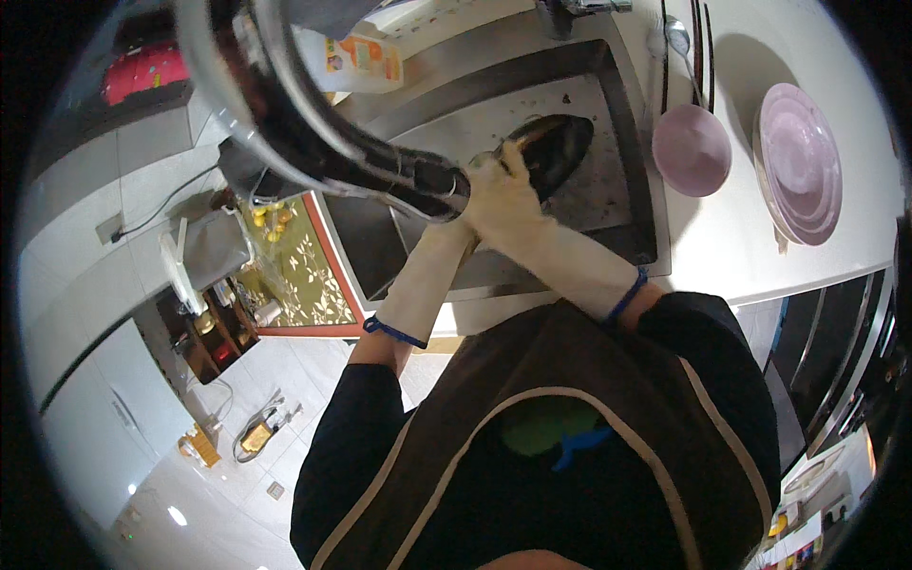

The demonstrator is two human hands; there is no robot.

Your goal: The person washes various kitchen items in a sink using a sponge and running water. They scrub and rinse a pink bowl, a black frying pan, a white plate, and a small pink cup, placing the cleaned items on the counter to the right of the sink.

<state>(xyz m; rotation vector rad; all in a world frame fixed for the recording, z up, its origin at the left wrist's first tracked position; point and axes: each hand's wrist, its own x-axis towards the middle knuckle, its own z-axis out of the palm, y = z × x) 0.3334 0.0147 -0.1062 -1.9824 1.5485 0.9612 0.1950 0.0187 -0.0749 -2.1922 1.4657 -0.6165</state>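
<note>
Both hands wear long cream rubber gloves with blue cuffs and meet over the metal sink point(456, 292). My right hand point(502, 185) has its fingers bent at the near-left edge of a tilted dark pan or bowl point(559, 153), gripping it there. Of my left hand point(456, 231) mostly the wrist shows; its fingers lie hidden behind the metal tube and my right hand. A small greenish patch, too unclear to name, shows by my right fingers. Small food bits dot the sink floor around the dark vessel.
A large curved chrome tube point(313, 135) crosses the upper left, close to the camera. Right of the sink stand a pink bowl point(691, 151), stacked pink plates point(801, 164), chopsticks point(710, 57) and a metal spoon point(679, 37). A plastic bottle point(365, 65) stands behind the sink.
</note>
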